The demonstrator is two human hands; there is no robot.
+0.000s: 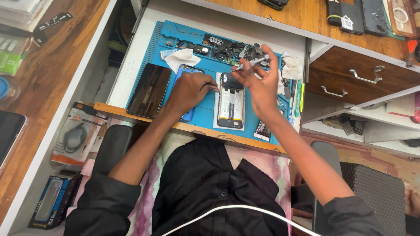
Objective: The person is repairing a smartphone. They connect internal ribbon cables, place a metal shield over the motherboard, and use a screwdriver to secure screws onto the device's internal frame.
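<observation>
Blue mat (205,116) covers the pull-out shelf. A dark screen panel (149,90) lies at its left edge, a white cloth (183,58) sits just beyond, loose parts (227,50) crowd the far edge. Two-handled wooden drawer (358,78) stands at right, boxed glue (54,201) down left.

— What sort of place is this?
— A phone repair bench: blue work mat (205,114), an opened phone (230,101), loose parts (227,50) (small ones), wooden drawers (356,74) beside.
</observation>
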